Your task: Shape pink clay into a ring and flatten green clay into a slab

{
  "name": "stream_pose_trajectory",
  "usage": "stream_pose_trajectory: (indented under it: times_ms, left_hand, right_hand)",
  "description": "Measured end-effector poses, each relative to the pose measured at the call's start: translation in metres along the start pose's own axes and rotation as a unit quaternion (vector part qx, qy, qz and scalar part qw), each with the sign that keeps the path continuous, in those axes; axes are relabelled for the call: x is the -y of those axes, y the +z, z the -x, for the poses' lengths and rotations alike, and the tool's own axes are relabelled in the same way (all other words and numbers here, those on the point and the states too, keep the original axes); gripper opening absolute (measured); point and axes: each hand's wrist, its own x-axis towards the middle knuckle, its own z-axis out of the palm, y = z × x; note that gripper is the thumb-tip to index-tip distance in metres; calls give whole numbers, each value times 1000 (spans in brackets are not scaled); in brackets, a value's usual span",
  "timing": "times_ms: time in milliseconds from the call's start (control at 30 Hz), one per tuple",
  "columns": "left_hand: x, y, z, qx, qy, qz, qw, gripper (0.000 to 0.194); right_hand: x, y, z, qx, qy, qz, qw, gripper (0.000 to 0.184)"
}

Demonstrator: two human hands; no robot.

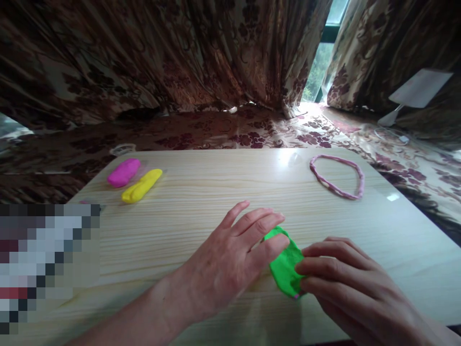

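A flattened piece of bright green modelling clay (284, 269) is between my two hands, over the near part of the table. My left hand (234, 254) has its thumb across the clay's face and its index finger at the far edge; the other fingers stretch forward. My right hand (349, 283) pinches the clay's right edge with its fingertips, and its thumb is mostly hidden. At the clay's lower tip there is a tiny pink speck. Whether the clay touches the table is hard to tell.
On the light wood-grain table (201, 182), a pink clay lump (124, 173) and a yellow clay piece (142, 186) lie at the far left. A twisted pink loop (336, 191) lies at the far right. Beyond are floral curtains (216, 57) and a white lamp (419, 89).
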Motion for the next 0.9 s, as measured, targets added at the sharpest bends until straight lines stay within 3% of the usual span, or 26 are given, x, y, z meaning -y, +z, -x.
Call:
stream_pose_trajectory:
  times_ms: [133,267,367,433,667,833,900]
  left_hand:
    - [-3,-14,0,2,19,-11,1000,21]
    - [-11,-26,32,-40,-48,-59,996,15]
    - [-18,-20,55,-35,-67,-42,996,13]
    - [-20,-11,62,-41,-69,-29,996,16]
    - [-22,1,58,-56,-92,8,994,21]
    - [-25,2,60,-39,-108,3,993,13]
    - [-25,5,62,-55,-119,7,991,16]
  right_hand:
    - [-3,-2,-6,-37,-15,6,999,23]
    - [-15,15,-9,-21,-1,4,1000,24]
    - [-16,29,-11,25,24,1,999,30]
    - [-10,34,-13,16,27,4,999,28]
    - [12,53,-16,-28,2,41,999,12]
    - [12,60,-16,15,-2,30,999,21]
    - [12,58,-17,14,3,36,999,16]
